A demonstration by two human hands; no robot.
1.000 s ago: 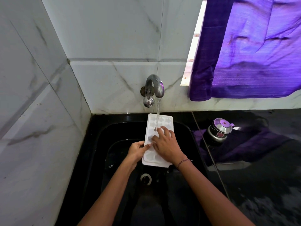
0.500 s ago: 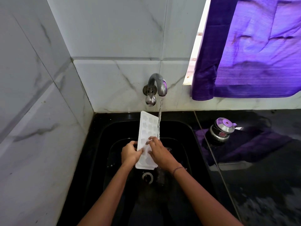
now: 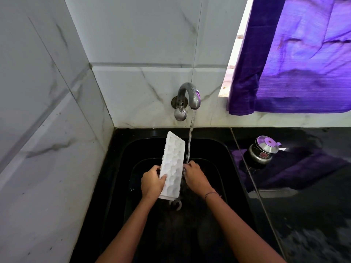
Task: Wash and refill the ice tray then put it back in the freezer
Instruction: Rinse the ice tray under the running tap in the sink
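My left hand (image 3: pixel 152 182) grips the white ice tray (image 3: pixel 171 168) by its left edge, thumb across the cups. It holds the tray tilted up over the black sink (image 3: pixel 218 149), just left of the water stream (image 3: pixel 190 141) falling from the wall tap (image 3: pixel 190 95). My right hand (image 3: pixel 195 177) meets the tray's right edge under the water, fingers (image 3: pixel 187 166) curled, though I cannot tell whether they hold it.

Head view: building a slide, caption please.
Left hand holds tilted ice tray over sink; tap stream meets right hand.
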